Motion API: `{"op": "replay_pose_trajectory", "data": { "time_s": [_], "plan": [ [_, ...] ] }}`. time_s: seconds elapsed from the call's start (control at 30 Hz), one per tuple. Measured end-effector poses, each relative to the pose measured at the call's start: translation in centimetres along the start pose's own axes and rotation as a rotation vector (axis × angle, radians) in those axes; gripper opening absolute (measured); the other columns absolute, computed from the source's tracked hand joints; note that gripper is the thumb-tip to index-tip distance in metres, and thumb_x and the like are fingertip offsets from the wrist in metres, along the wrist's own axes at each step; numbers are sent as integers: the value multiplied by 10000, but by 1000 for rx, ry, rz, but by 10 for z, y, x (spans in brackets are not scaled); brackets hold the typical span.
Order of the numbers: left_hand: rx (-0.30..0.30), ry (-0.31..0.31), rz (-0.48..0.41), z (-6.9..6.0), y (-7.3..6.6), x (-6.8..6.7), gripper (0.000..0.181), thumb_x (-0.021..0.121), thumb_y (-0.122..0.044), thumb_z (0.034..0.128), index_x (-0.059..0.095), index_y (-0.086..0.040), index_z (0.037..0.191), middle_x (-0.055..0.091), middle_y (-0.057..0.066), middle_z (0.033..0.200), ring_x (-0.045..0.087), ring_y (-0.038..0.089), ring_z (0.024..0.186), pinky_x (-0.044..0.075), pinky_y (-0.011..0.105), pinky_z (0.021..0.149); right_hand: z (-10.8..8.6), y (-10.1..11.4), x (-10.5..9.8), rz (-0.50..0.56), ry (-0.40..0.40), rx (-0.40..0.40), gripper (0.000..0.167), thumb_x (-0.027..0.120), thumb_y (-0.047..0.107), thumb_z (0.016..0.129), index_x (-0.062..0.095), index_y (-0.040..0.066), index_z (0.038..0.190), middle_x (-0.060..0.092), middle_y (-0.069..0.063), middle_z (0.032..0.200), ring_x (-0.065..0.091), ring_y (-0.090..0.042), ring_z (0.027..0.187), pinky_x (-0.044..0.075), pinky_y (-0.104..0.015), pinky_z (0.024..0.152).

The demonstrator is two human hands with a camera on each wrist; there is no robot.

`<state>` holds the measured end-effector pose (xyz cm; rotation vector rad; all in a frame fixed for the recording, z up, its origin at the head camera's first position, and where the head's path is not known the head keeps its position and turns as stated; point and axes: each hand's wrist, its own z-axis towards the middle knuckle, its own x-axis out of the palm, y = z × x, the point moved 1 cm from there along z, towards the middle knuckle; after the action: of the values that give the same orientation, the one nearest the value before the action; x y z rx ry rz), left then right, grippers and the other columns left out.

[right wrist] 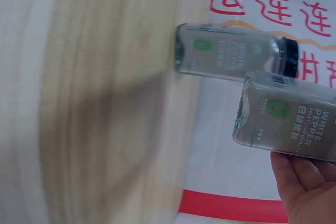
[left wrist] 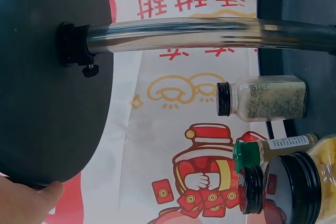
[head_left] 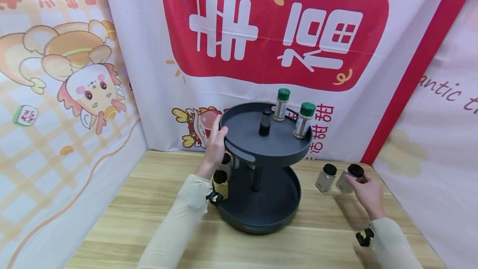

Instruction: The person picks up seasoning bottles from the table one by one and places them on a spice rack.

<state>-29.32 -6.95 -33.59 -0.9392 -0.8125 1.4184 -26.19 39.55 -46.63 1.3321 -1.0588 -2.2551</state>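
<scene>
My left hand (head_left: 215,146) grips the left rim of the upper tray (head_left: 261,130) on a dark two-tier rack; in the left wrist view its fingertips show at the tray's edge. My right hand (head_left: 367,194) holds a square white pepper jar (head_left: 345,182) with a black lid. In the right wrist view that held jar (right wrist: 289,116) hangs above the tabletop, its base clear of the wood. A second white pepper jar (head_left: 325,179) stands upright on the table just left of it.
Two green-capped shakers (head_left: 303,121) and a small dark bottle (head_left: 265,123) stand on the upper tray. The lower tray (head_left: 261,219) carries several jars at its left side, one with yellow contents (head_left: 220,186). A printed cloth (head_left: 142,53) hangs behind.
</scene>
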Motion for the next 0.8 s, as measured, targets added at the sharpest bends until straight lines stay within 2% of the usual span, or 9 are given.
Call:
{"op": "replay_pose_trajectory", "data": {
  "time_s": [0.17, 0.3, 0.53, 0.57, 0.77, 0.8],
  "plan": [
    [0, -2, -5, -1, 1, 0, 578, 303, -300, 1002, 106, -173, 1531, 75, -15, 1569, 78, 122, 1409, 94, 382, 1130, -1, 10, -4, 12, -10, -14, 447, 708, 462, 810, 593, 30, 797, 553, -59, 685, 453, -169, 621, 374, -274, 510],
    [9, -7, -10, -2, 1, 0, 597, 314, -338, 998, 107, -166, 1530, 86, -4, 1567, 99, 122, 1404, 109, 366, 1128, -2, 18, -6, 6, -3, -16, 459, 709, 470, 805, 600, 25, 805, 556, -75, 713, 452, -192, 667, 371, -280, 536],
    [45, 7, -40, -3, 0, 0, 565, 307, -263, 1015, 95, -161, 1528, 94, 25, 1563, 139, 167, 1405, 145, 352, 1122, -6, 39, -13, 6, 13, -9, 517, 696, 490, 808, 643, -7, 940, 620, -139, 870, 489, -212, 775, 390, -256, 585],
    [41, 12, -43, -5, -4, 0, 562, 307, -240, 1017, 91, -146, 1527, 93, 43, 1563, 146, 191, 1407, 151, 353, 1121, -7, 42, -14, 9, 12, -17, 510, 698, 486, 809, 644, -4, 939, 618, -132, 864, 486, -203, 769, 387, -257, 581],
    [37, -3, 1, -8, -8, 1, 568, 319, -234, 1015, 90, -145, 1527, 101, 51, 1564, 166, 203, 1403, 155, 361, 1122, -8, 56, -18, 8, 1, -78, 454, 707, 484, 802, 628, 41, 861, 580, -54, 752, 451, -159, 679, 362, -271, 538],
    [45, -12, 11, -7, -4, 1, 568, 324, -248, 1013, 98, -162, 1528, 110, 36, 1563, 173, 192, 1400, 156, 364, 1122, -8, 58, -18, 2, 4, -87, 457, 704, 488, 804, 621, 41, 853, 584, -56, 752, 454, -160, 675, 363, -270, 536]
  ]
}}
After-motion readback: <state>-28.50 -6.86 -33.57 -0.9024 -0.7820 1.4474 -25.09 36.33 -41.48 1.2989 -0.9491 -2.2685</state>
